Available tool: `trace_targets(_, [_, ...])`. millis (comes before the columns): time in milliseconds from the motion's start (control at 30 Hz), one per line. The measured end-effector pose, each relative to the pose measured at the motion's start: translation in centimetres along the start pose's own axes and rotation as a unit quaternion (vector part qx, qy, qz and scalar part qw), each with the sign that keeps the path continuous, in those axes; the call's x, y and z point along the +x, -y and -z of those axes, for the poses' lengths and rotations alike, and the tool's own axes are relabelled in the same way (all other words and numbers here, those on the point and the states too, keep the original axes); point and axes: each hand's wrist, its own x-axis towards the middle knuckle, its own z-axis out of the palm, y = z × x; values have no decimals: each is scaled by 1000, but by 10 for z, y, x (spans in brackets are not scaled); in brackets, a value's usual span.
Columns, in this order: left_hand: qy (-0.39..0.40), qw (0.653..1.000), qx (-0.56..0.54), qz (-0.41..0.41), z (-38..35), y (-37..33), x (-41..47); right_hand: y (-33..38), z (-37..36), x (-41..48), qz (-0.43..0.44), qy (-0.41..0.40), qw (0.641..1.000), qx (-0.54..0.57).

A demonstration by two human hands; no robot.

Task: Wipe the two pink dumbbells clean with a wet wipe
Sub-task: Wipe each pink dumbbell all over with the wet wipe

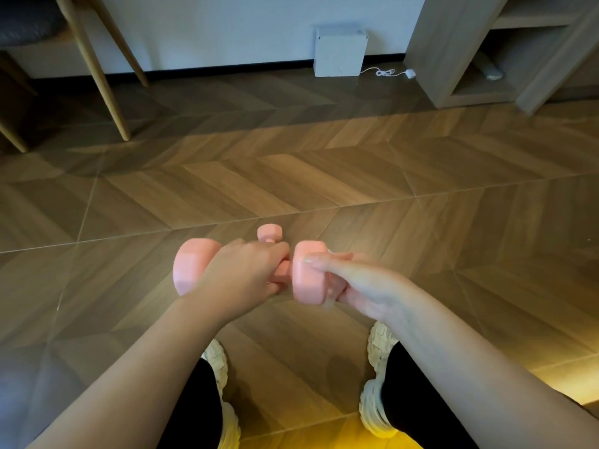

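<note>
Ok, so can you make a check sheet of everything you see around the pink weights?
Surface: wood-pattern floor, with a yellow glow at the near edge.
Job's things: held dumbbell is lifted off the floor. The second dumbbell lies on the floor behind it, mostly hidden. The wet wipe is not plainly seen.
Clutter: nothing seen.
Grippers: left hand grips the handle. The right hand holds the right-side head, thumb on top.
Cables: white cable lies on the floor beside the white box at the wall.
Surroundings: chair legs far left, shelf unit far right, white shoes below the arms.
</note>
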Motion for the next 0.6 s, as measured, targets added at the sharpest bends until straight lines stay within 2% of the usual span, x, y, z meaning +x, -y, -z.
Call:
trace_targets(100, [-76,997,-34,-4,-3,4,-1,-3,-4,2,-8,-18,998,54])
trace_targets(200, [-150,987,-61,0,0,4,-5,0,-2,-1,42,7,997,65])
trace_targets(333, [-295,943,-147,41,13,-4,-10,10,5,0,94,-20,990,107])
trace_targets(400, [-343,919,-178,71,17,-10,-13,14,7,0,100,-43,986,126])
trace_targets(467, [-338,908,-225,107,17,-18,-14,17,6,-2,103,-56,982,146])
trace_targets(533, [-293,897,-292,158,15,-26,-12,18,4,-6,99,-62,982,149])
trace_targets(600, [-233,855,-402,232,14,-29,-8,18,3,-8,93,-57,983,150])
